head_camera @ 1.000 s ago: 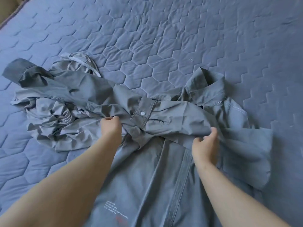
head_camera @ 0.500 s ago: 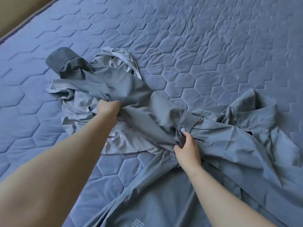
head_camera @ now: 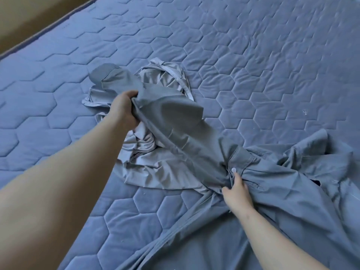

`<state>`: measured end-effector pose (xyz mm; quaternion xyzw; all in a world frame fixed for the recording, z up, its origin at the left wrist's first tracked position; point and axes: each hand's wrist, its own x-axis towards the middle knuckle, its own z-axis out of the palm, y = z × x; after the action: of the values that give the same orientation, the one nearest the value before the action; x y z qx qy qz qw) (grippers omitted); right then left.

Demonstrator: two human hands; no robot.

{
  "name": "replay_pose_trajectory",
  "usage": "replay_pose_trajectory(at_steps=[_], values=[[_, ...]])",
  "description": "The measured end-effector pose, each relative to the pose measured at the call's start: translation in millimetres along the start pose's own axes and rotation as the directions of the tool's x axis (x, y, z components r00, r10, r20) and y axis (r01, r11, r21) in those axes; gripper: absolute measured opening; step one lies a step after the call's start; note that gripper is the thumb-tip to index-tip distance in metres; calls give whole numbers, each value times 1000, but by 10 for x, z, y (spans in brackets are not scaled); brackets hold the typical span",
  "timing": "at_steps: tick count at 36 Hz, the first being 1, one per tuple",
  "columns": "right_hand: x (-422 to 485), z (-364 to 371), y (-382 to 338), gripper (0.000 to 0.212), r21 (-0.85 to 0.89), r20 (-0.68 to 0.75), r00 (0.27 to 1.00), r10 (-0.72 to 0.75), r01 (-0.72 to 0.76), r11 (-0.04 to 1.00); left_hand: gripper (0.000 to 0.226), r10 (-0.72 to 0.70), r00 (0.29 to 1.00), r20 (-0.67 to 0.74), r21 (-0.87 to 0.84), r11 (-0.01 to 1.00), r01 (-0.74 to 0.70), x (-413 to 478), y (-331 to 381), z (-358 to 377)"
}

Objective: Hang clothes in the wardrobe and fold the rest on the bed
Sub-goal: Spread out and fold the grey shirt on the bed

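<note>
a grey shirt (head_camera: 292, 191) lay spread and rumpled on the bed (head_camera: 253, 65), over the near right part of the blue quilted cover. one sleeve (head_camera: 175, 117) ran up and to the left from the shirt's body, and its darker cuff (head_camera: 101, 75) lay at the far end. the left hand (head_camera: 124, 110) was closed round that sleeve a little short of the cuff, fingers curled into the bunched cloth, and held it raised off the cover. the right hand (head_camera: 237, 191) gripped the shirt where the fabric gathered near the middle, with its thumb out to the left and a fingertip just below a white button (head_camera: 233, 169) on a second cuff-like band. under and beside the raised sleeve sat a paler grey cloth (head_camera: 155, 164), crumpled in a heap, its pale-edged hem curving out on the far side; what kind of garment it was could not be told. both forearms were bare. the shirt's lower part ran off the bottom of the view. a tan strip (head_camera: 29, 20) showed beyond the bed's edge at the top left.
</note>
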<state>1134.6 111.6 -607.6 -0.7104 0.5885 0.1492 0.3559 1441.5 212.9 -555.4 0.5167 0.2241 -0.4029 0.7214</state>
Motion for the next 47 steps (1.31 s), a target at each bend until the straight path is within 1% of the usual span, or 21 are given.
replay_pose_trajectory(at_steps=[3,7,8,10,11,13,15,16,18,19,20,22,25,28,32,34,36,39,43,45,47], values=[[0,-17,24,64,112,-51,998,-34,39,993,27,277,960,-41,81,959,-273,-21,58,129],[-52,-61,39,58,382,-171,985,-30,95,919,29,537,820,199,286,768,-572,-414,-95,561],[-84,-102,32,57,487,-208,978,-1,104,867,26,569,771,285,346,689,-636,-530,-191,681],[-157,-258,17,53,741,-247,965,91,127,659,21,572,653,496,459,466,-757,-768,-481,917],[-183,-371,32,49,841,-233,961,148,123,527,13,540,572,617,476,322,-818,-875,-661,1023],[-216,-645,129,42,964,-138,958,251,71,258,20,394,379,837,391,54,-919,-1109,-1078,1182],[-247,-899,330,36,999,-29,944,328,39,-22,17,182,247,952,277,-168,-946,-1271,-1579,1252],[-269,-985,461,34,990,3,933,359,49,-135,21,73,215,974,227,-283,-932,-1343,-1837,1257],[-324,-1067,769,42,956,19,921,389,97,-277,30,-167,183,969,102,-404,-909,-1461,-2319,1223],[-362,-1077,935,49,939,30,917,398,110,-326,38,-285,203,937,54,-456,-888,-1524,-2512,1186],[-422,-1081,1098,54,927,52,914,403,106,-360,45,-391,265,881,40,-498,-866,-1570,-2683,1137],[-529,-1072,1418,61,928,133,893,431,41,-371,55,-547,438,714,62,-573,-817,-1600,-2980,1017],[-606,-1036,1788,66,950,229,851,473,-90,-298,63,-584,528,617,38,-648,-761,-1637,-3242,894],[-532,-1033,1923,50,971,233,852,468,-180,-157,65,-558,527,641,47,-657,-753,-1641,-3389,831],[-361,-1115,1914,9,967,199,869,453,-250,56,63,-442,538,718,142,-663,-735,-1643,-3509,815],[-290,-1172,1851,18,961,103,880,463,-209,184,64,-323,520,790,230,-631,-741,-1651,-3491,820],[-309,-1291,1802,19,967,-55,894,444,-64,247,64,-176,487,856,293,-610,-736,-1682,-3509,860],[-417,-1477,1871,9,975,-199,874,444,133,176,55,7,443,897,355,-607,-711,-1800,-3513,979],[-575,-1616,2367,14,959,-269,735,622,264,103,56,4,408,913,322,-622,-714,-2041,-3632,1244],[-618,-1629,2661,17,973,-217,704,676,209,94,53,-65,417,907,293,-615,-733,-2145,-3733,1347],[-624,-1563,2915,15,993,-114,717,688,74,87,49,-138,417,898,264,-590,-763,-2227,-3841,1409]])
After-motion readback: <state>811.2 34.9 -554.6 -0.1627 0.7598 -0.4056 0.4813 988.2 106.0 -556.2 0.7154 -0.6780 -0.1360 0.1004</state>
